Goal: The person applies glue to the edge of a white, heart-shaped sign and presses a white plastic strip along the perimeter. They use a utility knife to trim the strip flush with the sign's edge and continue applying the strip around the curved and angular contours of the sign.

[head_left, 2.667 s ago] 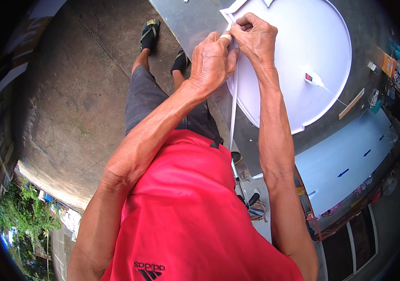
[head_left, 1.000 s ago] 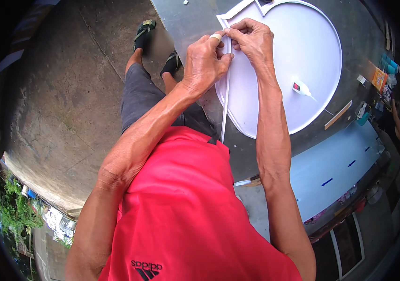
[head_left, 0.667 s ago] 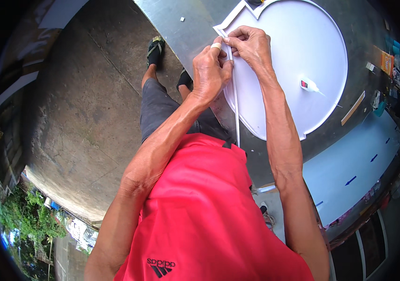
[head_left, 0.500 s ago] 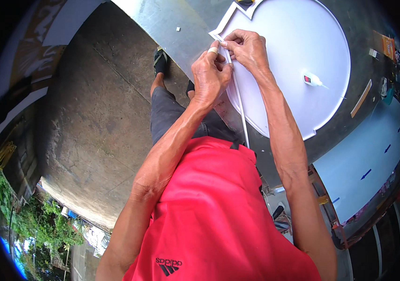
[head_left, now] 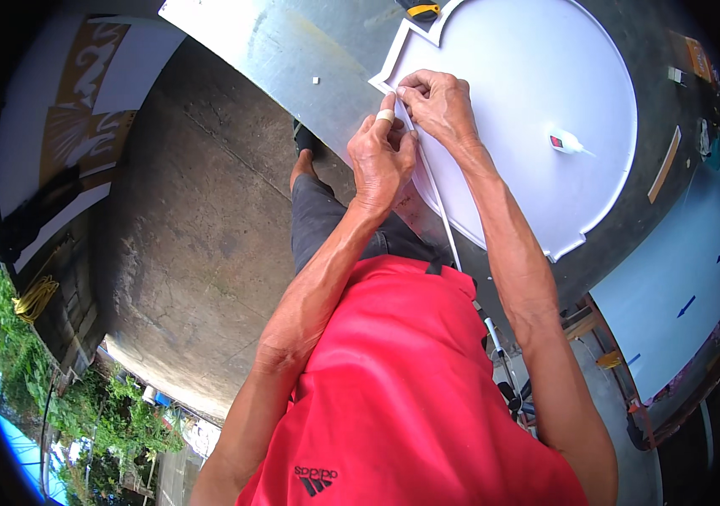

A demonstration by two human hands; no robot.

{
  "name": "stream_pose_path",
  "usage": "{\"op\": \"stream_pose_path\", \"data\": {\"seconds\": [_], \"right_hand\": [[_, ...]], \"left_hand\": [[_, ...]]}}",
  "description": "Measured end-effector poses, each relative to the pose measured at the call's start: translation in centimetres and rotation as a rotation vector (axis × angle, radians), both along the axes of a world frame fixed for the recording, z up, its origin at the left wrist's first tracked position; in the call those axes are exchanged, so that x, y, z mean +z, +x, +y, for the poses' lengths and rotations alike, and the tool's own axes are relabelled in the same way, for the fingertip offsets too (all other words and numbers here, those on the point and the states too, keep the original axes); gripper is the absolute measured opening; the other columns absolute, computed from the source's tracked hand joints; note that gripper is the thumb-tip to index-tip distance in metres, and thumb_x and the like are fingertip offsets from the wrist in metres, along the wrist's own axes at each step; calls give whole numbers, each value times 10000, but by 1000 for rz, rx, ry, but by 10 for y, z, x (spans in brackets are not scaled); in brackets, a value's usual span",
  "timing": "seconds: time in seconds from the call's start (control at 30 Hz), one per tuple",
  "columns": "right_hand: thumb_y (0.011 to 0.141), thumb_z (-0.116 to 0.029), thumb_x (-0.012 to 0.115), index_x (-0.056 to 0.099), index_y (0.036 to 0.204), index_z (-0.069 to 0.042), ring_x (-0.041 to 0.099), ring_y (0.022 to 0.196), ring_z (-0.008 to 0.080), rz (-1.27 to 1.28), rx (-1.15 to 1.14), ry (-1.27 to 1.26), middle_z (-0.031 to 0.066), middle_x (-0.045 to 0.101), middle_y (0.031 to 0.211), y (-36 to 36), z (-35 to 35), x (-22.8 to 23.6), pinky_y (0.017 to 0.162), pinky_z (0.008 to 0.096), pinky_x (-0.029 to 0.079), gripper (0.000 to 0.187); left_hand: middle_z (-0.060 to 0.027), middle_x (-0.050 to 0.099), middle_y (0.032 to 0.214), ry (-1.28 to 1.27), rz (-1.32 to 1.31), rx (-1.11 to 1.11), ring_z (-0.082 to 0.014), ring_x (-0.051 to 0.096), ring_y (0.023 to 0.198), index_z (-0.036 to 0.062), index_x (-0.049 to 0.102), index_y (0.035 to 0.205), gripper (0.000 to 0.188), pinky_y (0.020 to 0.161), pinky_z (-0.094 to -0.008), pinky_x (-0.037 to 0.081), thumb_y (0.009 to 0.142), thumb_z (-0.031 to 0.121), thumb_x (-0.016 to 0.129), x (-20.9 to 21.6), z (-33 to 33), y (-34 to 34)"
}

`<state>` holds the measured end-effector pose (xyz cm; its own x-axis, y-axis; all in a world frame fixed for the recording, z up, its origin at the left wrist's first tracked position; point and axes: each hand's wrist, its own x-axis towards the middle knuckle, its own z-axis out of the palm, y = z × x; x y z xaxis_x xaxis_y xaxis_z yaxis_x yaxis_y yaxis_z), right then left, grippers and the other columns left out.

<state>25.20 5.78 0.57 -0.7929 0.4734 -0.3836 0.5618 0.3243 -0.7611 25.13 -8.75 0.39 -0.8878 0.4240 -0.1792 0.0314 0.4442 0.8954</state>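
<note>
A white rounded panel point(head_left: 528, 76) with a thin raised rim lies flat on the metal table, its edge notched at the far left. A long narrow white strip point(head_left: 442, 211) runs along the panel's near left edge, and its loose end sticks out toward my body. My left hand point(head_left: 382, 156) is closed round the strip, with a pale band on one finger and that fingertip at the notched corner. My right hand point(head_left: 442, 108) pinches the strip beside that fingertip, over the panel. A small white bottle with a pointed nozzle point(head_left: 564, 143) lies on the panel.
The metal table point(head_left: 250, 42) carries a small white block point(head_left: 316, 81), a yellow-and-black tool point(head_left: 420, 10) at the far edge, and a wooden slat point(head_left: 664, 164) on the right. A light blue sheet with dark arrows point(head_left: 672, 287) is at the right. Concrete floor point(head_left: 199, 194) spreads left.
The whole view has shifted slightly, and more of the yellow-and-black tool shows. Both hands stay at the strip by the corner; my left index finger now looks straighter.
</note>
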Motion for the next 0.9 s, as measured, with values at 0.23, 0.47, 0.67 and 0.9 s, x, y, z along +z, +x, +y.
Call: {"op": "stream_pose_path", "data": {"seconds": [0.23,0.47,0.67,0.9], "right_hand": [[943,-107,685,739,996,10,680,641,135,208,-286,-31,75,727,739,50,-6,8,636,305,554,140],[910,-74,759,590,1125,41,616,799,137,210,-726,160,94,655,931,181,11,15,751,290,529,296],[850,-55,824,456,1332,60,608,1046,225,277,-876,297,201,590,1232,229,59,16,856,336,533,618],[840,-75,851,583,1334,65,621,1139,251,295,-764,169,175,611,1318,205,101,0,922,353,541,580]], "left_hand": [[-127,678,875,-17,-21,-10,-177,683,713,-50,614,1387,627,690,-307,569,778,-15,762,6,2,-2],[-96,707,919,-105,-1,-52,-133,691,743,-14,602,1418,642,716,-273,587,809,23,802,-1,-1,-3],[-107,728,945,-107,6,-71,-143,695,762,-21,611,1404,626,738,-287,585,813,43,807,4,1,-4],[-125,700,904,-71,-6,-49,-173,688,719,-45,616,1387,629,715,-302,574,784,4,788,8,2,-3]]}}
